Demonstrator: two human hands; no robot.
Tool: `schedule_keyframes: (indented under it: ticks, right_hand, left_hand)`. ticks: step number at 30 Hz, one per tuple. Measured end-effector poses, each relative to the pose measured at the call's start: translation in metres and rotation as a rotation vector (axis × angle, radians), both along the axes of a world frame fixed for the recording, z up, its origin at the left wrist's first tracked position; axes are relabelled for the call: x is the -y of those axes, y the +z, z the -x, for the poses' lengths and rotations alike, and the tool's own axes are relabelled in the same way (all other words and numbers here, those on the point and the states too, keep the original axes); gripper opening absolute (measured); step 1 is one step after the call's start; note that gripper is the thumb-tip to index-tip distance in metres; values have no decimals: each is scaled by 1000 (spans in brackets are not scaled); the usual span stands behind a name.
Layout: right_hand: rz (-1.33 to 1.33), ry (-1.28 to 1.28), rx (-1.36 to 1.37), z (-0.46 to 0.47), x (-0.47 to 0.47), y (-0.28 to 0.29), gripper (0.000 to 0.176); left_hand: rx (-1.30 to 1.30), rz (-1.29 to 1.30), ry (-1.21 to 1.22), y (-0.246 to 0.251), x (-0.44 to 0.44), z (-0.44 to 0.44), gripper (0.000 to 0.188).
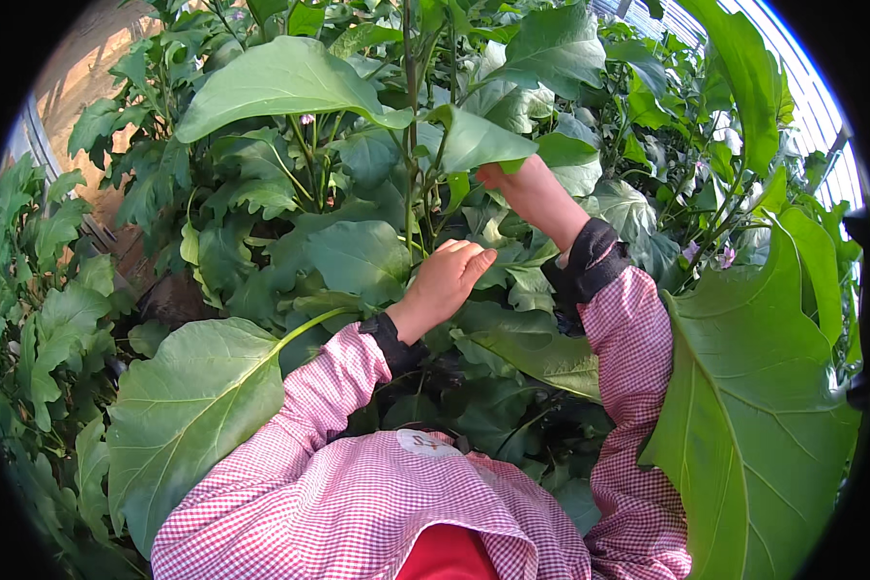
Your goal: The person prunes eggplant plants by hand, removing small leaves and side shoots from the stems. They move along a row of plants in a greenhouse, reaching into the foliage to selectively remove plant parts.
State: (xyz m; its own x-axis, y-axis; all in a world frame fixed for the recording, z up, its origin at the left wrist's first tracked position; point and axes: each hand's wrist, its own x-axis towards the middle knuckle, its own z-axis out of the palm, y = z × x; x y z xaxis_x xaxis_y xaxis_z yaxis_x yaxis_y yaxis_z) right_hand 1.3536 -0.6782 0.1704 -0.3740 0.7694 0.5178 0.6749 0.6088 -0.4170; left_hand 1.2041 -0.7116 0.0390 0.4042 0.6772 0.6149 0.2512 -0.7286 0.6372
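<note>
In the head view, an eggplant plant with an upright purplish main stem [410,80] stands before me. My left hand [446,279] is low by its stems, back towards me and thumb at the right. Its fingers curl away from view, so whether they hold anything is hidden. A broad leaf [362,257] lies just left of that hand. Higher and to the right, my right hand [509,180] reaches in behind a folded leaf [478,139]. That leaf covers most of its fingers, and any grip there is out of sight.
Large leaves flank my arms, one at the left [203,406] and one at the right [739,406]. More eggplant plants with pale purple flowers [726,256] crowd around. Bare soil [80,109] shows at the upper left, and a ribbed greenhouse wall [805,80] curves along the right.
</note>
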Motion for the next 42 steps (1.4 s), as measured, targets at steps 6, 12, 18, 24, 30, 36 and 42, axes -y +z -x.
schedule_keyframes:
  ticks: [6, 12, 18, 24, 30, 36, 42]
  right_hand:
    - [424, 57, -498, -109, 43, 1, 31]
    - [541, -46, -391, -145, 73, 16, 29]
    - [698, 18, -583, -134, 45, 12, 27]
    - [717, 38, -113, -97, 18, -4, 37]
    - [201, 436, 403, -97, 23, 1, 28]
    - [316, 268, 206, -99, 39, -16, 29]
    - [734, -74, -294, -102, 58, -23, 19]
  left_hand:
    - [-227, 128, 5, -1, 8, 11, 18]
    - [149, 182, 9, 58, -32, -18, 32]
    - [10, 300, -44, 80, -55, -43, 26]
    - [-43, 186, -145, 82, -63, -51, 21]
    - [-74, 162, -101, 82, -64, -51, 22]
    - [-159, 303, -252, 96, -64, -51, 27]
    - [-235, 512, -482, 103, -61, -56, 26]
